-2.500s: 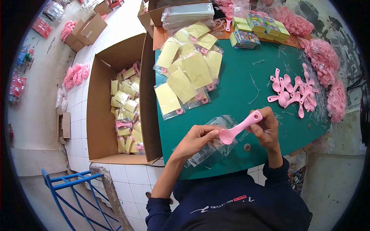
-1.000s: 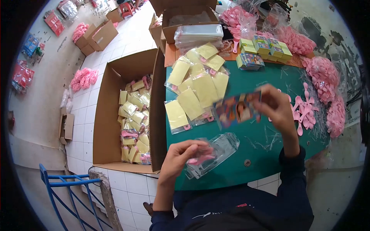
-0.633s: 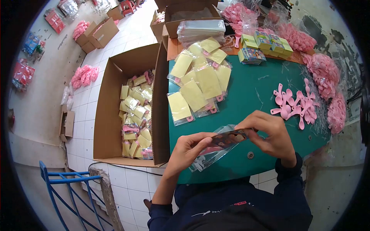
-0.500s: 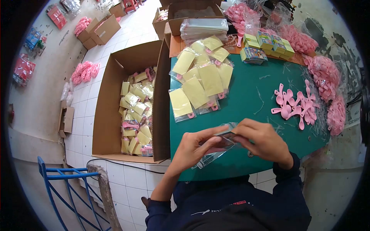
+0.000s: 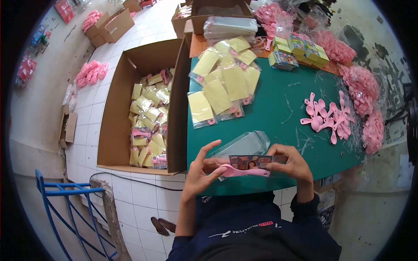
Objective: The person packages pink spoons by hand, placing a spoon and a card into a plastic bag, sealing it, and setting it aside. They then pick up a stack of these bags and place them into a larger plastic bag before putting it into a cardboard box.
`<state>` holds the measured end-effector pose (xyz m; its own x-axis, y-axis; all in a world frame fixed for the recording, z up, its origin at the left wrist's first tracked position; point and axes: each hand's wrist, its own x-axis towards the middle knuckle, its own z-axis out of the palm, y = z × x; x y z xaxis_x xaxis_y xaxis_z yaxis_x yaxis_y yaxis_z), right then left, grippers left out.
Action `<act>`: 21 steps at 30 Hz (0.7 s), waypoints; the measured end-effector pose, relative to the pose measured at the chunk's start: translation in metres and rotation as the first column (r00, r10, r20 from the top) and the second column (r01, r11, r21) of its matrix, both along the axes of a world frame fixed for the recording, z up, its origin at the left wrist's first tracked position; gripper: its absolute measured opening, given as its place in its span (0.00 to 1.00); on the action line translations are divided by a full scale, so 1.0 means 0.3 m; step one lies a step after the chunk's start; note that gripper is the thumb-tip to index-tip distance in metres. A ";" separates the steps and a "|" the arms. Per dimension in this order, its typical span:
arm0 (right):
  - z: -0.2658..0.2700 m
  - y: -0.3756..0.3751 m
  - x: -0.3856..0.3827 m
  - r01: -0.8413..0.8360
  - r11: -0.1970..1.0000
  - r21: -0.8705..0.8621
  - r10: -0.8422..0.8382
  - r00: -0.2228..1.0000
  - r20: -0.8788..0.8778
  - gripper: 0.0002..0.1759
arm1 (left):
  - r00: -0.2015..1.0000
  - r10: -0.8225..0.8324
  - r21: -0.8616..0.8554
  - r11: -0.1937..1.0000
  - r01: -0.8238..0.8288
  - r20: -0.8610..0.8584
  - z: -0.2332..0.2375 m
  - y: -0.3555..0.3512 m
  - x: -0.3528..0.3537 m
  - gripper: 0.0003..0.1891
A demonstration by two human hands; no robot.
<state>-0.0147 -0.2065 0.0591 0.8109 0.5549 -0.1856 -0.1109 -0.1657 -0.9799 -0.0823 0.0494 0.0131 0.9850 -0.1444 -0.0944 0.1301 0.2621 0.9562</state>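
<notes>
Now | green table [image 5: 278,100] | white tiled floor [image 5: 143,200] | carton [image 5: 117,91] alongside | left hand [image 5: 201,167], right hand [image 5: 291,163]: grip holding card [image 5: 250,162], pink spoon [image 5: 244,172]

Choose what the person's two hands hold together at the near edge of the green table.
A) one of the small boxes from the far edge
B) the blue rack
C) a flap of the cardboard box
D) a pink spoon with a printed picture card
D: the left hand and the right hand hold a pink spoon lying along a printed picture card, just above the green table.
</notes>
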 end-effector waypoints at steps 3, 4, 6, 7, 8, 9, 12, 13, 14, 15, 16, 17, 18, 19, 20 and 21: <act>-0.006 -0.002 -0.038 0.016 0.996 -0.093 -0.021 0.998 -0.053 0.08 | 0.998 0.060 -0.032 0.998 -0.059 0.008 0.000 -0.024 -0.034 0.36; -0.015 -0.009 -0.047 0.014 0.990 -0.142 -0.021 0.999 -0.045 0.08 | 0.998 0.059 -0.052 0.997 -0.059 0.001 0.000 -0.028 -0.043 0.36; -0.051 0.003 -0.072 0.114 0.993 -0.039 -0.118 0.988 -0.105 0.07 | 1.000 0.006 -0.031 1.000 -0.006 0.000 0.006 -0.034 -0.053 0.35; -0.064 0.010 -0.081 0.170 0.985 0.013 -0.167 0.976 -0.137 0.07 | 0.999 -0.032 0.026 0.999 0.032 -0.009 0.015 -0.035 -0.054 0.35; -0.069 0.013 -0.085 0.172 0.983 0.063 -0.160 0.974 -0.163 0.07 | 0.997 -0.071 0.085 0.994 0.072 -0.018 0.025 -0.035 -0.053 0.35; -0.072 0.014 -0.089 0.175 0.978 0.113 -0.152 0.970 -0.188 0.07 | 0.998 -0.060 0.116 0.991 0.059 0.002 0.033 -0.037 -0.051 0.33; -0.084 0.022 -0.102 0.282 0.957 0.066 -0.287 0.954 0.082 0.08 | 0.978 0.114 0.310 0.937 -0.164 0.173 0.011 -0.051 -0.038 0.33; -0.082 0.027 -0.109 0.343 0.939 0.024 -0.339 0.912 0.231 0.09 | 0.976 0.142 0.314 0.930 -0.189 0.166 -0.003 -0.057 -0.039 0.33; -0.074 0.037 -0.116 0.351 0.936 -0.022 -0.317 0.871 0.374 0.10 | 0.973 0.170 0.317 0.925 -0.212 0.156 -0.018 -0.066 -0.043 0.33; -0.048 0.060 -0.115 0.364 0.929 -0.065 -0.283 0.813 0.509 0.11 | 0.970 0.196 0.320 0.918 -0.234 0.146 -0.028 -0.075 -0.048 0.33; -0.027 0.075 -0.111 0.382 0.918 -0.105 -0.235 0.739 0.632 0.12 | 0.990 0.134 0.211 0.968 -0.139 0.038 -0.025 -0.090 -0.057 0.33; -0.014 0.075 -0.103 0.260 0.941 -0.214 -0.049 0.734 0.677 0.16 | 0.996 0.059 0.088 0.995 -0.054 -0.062 -0.018 -0.110 -0.069 0.33; -0.017 0.077 -0.106 0.142 0.955 -0.259 0.063 0.758 0.649 0.16 | 0.988 -0.026 -0.043 0.999 0.020 -0.151 -0.015 -0.125 -0.079 0.34; -0.021 0.081 -0.110 0.021 0.954 -0.299 0.176 0.769 0.614 0.16 | 0.983 -0.055 -0.010 0.999 0.054 -0.177 -0.035 -0.134 -0.084 0.34; -0.026 0.083 -0.112 -0.100 0.938 -0.332 0.286 0.764 0.578 0.16 | 0.979 -0.040 0.007 0.999 0.043 -0.201 -0.036 -0.139 -0.090 0.34; -0.049 0.078 -0.111 -0.104 0.921 -0.377 0.326 0.734 0.596 0.16 | 0.974 -0.027 0.024 0.999 0.033 -0.227 -0.035 -0.143 -0.096 0.34</act>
<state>-0.0481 -0.1832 0.0443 0.6623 0.7356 0.1424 0.5936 -0.3993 -0.6987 -0.1111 0.0065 0.0025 0.9329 -0.1679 -0.3187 0.3513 0.2284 0.9080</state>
